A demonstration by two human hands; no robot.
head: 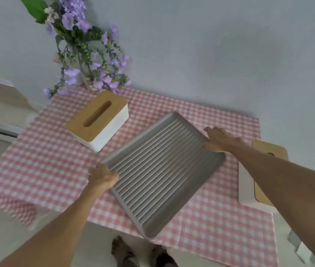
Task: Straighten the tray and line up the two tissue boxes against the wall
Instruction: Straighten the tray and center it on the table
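Observation:
A grey ribbed tray (162, 170) lies skewed on the pink checked tablecloth (46, 160), one corner hanging over the front edge. My left hand (102, 177) grips its left corner. My right hand (218, 139) rests on its right rim, fingers spread over the edge. One white tissue box (98, 120) with a wooden lid sits turned at an angle to the left of the tray, near the flowers. The second tissue box (249, 189) lies at the right side of the table, partly hidden under my right forearm.
A vase of purple flowers (87, 54) stands at the back left against the pale wall (210, 54). The cloth droops over the table's front edge. Feet (139, 253) show on the floor below the table.

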